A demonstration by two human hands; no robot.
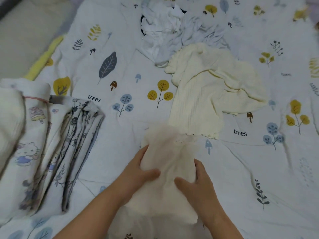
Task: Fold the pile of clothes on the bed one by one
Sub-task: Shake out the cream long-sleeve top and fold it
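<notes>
White garment [165,163] held up; cream top [212,87] crumpled behind.

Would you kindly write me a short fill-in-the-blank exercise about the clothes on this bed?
1. Both hands, left hand and right hand, hold the same ____ garment.
2. The unfolded cream ribbed top lies to the ____ of the folded stack.
3. The word printed on the bedsheet is ____.

Missing words: white; right; trees

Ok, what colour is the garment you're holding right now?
Plain off-white garment, gripped by the left hand and right hand; head view.
</notes>
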